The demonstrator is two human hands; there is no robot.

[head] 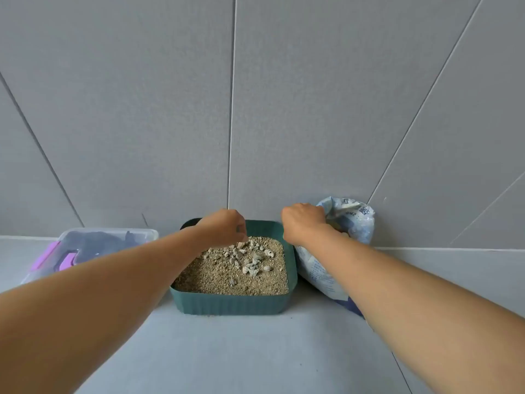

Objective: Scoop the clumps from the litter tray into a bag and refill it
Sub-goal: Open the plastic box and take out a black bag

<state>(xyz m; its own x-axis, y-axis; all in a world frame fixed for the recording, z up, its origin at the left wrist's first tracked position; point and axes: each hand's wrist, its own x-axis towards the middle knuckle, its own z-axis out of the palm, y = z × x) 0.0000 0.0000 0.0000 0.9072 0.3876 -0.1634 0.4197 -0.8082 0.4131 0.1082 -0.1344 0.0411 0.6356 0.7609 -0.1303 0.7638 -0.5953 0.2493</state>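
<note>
Floor (255,351), grey tile: carries every item listed; two bare forearms reach forward over it.

Litter tray (233,304), dark green, ribbed wall: stands on the floor at centre, near the wall. Holds sandy litter (216,277) to just under the rim.

Clumps (250,263), pale grey, many: lie loose on the litter in the far half of the tray. By this showing, removal is at its start or barely begun; refilling is not yet due.

Left hand (224,226): over the tray's far left corner, fingers curled downward just above the clumps; whether they pinch one cannot be told. No scoop in sight.

Right hand (302,223): clenched on the mouth of the printed bag (358,223), which sits just right of the tray, against the wall.

Storage box (147,233), clear, purple latches, dark contents: left of the tray, apart from it.

Wall (255,109), grey panels.
</note>
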